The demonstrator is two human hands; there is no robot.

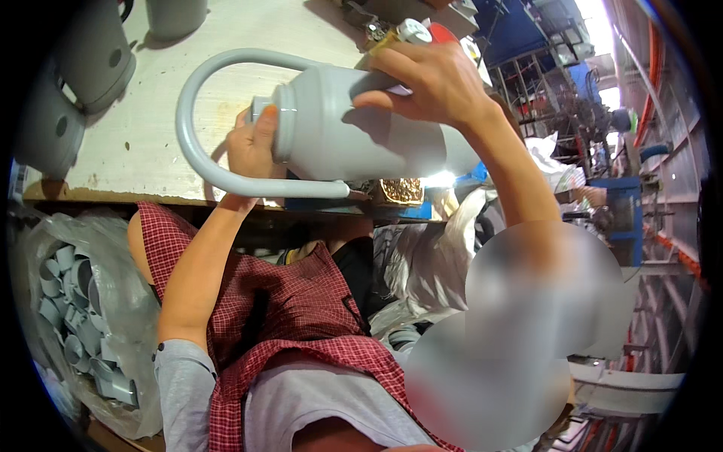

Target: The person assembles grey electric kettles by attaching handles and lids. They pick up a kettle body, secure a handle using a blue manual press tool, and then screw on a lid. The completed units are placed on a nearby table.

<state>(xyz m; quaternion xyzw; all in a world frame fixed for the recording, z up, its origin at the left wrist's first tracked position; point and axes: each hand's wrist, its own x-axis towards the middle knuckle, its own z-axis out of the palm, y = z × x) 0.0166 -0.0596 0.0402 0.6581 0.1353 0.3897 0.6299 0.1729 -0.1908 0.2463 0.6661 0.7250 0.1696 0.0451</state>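
Note:
A large pale grey plastic vessel lies on its side along the table's near edge, its neck toward the left. A thick grey tube bends in a wide loop from its body, round the neck, to a free end on my side. Inside that loop my left hand is closed round the neck, thumb on top. Over the body, my right hand is bent with thumb and fingers pinched about a dark grey piece against the vessel's surface. What that piece is, I cannot make out.
Several similar grey vessels stand on the white table at far left. Beside my left arm a clear plastic bag holds many grey tubular parts. A small box of brass-coloured bits sits at the table edge, near white sacks.

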